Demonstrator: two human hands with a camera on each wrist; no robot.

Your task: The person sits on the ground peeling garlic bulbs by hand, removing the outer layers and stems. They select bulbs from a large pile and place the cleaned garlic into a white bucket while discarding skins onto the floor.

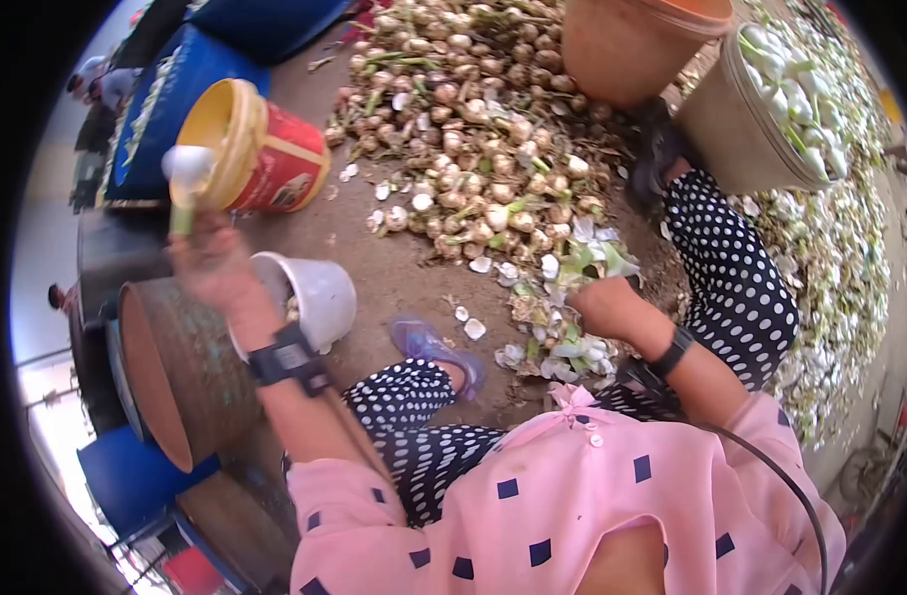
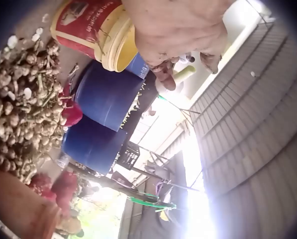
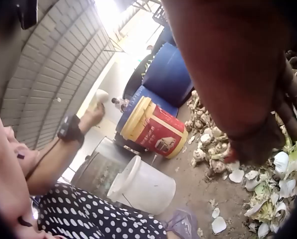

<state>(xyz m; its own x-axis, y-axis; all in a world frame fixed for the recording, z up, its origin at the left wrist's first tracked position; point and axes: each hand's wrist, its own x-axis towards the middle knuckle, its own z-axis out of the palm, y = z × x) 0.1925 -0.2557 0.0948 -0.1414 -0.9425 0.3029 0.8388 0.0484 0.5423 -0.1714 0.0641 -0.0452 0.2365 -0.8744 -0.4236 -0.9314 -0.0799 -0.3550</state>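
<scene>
My left hand (image 1: 216, 263) is raised at the left, blurred in the head view. It pinches a peeled white garlic bulb (image 1: 188, 164) by its green stem (image 2: 185, 74), and the bulb overlaps the rim of a yellow and red bucket (image 1: 280, 159). Low over the peelings (image 1: 563, 332) is my right hand (image 1: 612, 307), beside a pale green leaf piece (image 1: 612, 260). In the right wrist view its fingers (image 3: 290, 109) reach down toward the peelings, with the thumb well apart. Unpeeled garlic bulbs (image 1: 493, 188) lie heaped just beyond.
A white bucket (image 1: 320, 302) stands by the left foot, next to a rusty drum (image 1: 191, 367). Blue drums (image 1: 181, 109) stand behind the yellow bucket. At the back right are an orange bucket (image 1: 622, 59) and a pale bucket (image 1: 721, 129) filled with peeled bulbs. More peelings (image 1: 820, 327) cover the floor beyond.
</scene>
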